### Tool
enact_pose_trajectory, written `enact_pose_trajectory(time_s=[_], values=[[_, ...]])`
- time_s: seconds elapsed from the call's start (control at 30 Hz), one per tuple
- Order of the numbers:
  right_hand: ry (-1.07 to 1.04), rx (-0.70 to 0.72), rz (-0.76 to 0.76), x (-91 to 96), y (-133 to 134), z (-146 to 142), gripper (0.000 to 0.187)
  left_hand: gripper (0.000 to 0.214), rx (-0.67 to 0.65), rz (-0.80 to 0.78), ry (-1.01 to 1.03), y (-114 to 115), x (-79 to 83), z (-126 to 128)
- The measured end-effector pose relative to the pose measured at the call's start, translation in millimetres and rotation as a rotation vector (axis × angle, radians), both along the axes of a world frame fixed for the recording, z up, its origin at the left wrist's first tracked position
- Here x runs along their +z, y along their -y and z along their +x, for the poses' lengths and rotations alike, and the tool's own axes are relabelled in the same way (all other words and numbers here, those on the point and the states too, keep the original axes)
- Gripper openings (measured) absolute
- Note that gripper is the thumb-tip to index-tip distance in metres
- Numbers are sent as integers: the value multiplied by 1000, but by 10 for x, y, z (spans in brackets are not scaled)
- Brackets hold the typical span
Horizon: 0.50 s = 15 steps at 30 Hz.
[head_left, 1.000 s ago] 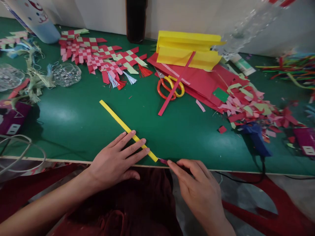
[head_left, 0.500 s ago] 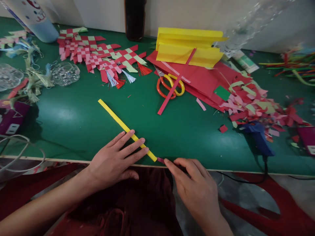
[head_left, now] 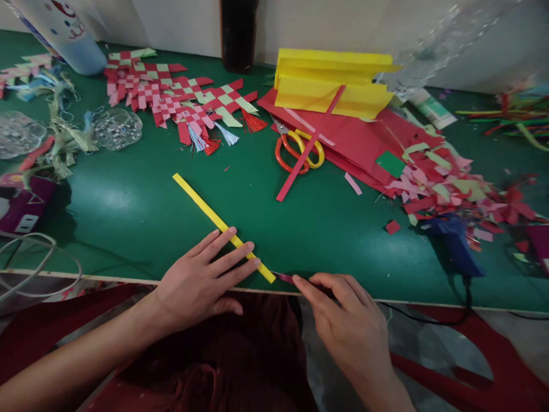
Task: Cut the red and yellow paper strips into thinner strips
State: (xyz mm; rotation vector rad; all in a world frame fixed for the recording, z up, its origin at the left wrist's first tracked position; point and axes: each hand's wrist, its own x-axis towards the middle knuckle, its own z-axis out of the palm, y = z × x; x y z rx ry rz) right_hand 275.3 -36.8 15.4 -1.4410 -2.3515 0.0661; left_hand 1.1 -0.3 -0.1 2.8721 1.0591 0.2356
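Observation:
A narrow yellow paper strip (head_left: 199,200) lies slantwise on the green tabletop, its near end by the table's front edge. My left hand (head_left: 208,272) lies flat across the lower half of the strip, fingers spread and fingertips pressing on it. In my right hand (head_left: 347,312) is a small knife (head_left: 286,278) with a purple handle, gripped with the index finger stretched along it. Its thin blade points left, at the strip's near end; whether it touches the paper I cannot tell. Most of the handle is hidden by the hand.
Beyond the strip lie scissors (head_left: 285,153) under a red paper strip (head_left: 295,169), with folded yellow paper (head_left: 332,103) on red sheets (head_left: 355,143). Woven paper fish (head_left: 167,91) lie back left. Paper scraps (head_left: 450,183) and a blue glue gun (head_left: 458,246) are at right.
My right hand has shifted slightly right with the knife, baring its thin blade beside the strip's end. My left hand and the yellow strip stay put; the view has shifted a little.

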Motion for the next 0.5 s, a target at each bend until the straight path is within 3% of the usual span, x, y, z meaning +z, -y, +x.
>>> enact_pose_trajectory(time_s=[0.5], values=[[-19,57,8,18,-94,3,28,73,-2,-9,-9,1,3,-4]])
